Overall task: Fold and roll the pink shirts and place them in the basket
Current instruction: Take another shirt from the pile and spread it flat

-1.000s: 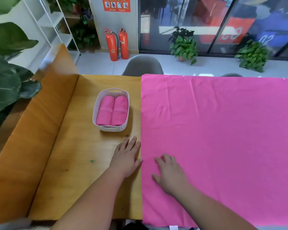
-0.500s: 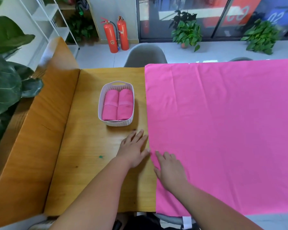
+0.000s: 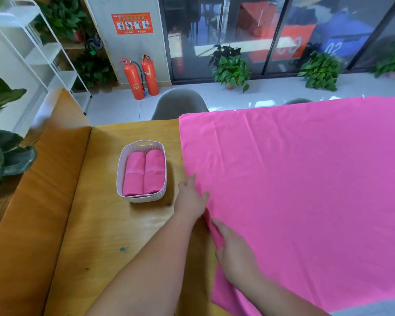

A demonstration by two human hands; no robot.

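A large pink cloth [image 3: 306, 179] lies spread flat over the right part of the wooden table [image 3: 82, 224]. Both hands are at its left edge. My left hand [image 3: 191, 197] grips that edge, its fingers tucked under the fabric. Just below it, my right hand [image 3: 234, 252] pinches the same edge, which is lifted into a narrow raised fold between the two hands. To the left stands a white basket [image 3: 141, 198] holding two rolled pink shirts [image 3: 144, 172] side by side.
A raised wooden ledge [image 3: 32, 201] runs along the table's left side, with large green leaves [image 3: 0, 151] beyond it. A grey chair [image 3: 179, 103] stands behind the table's far edge. Fire extinguishers [image 3: 141, 76] and potted plants are on the floor further back.
Both hands lay flat, the left on the wood and the right on the cloth. They have since moved onto the cloth's left edge and lifted it into a small fold.
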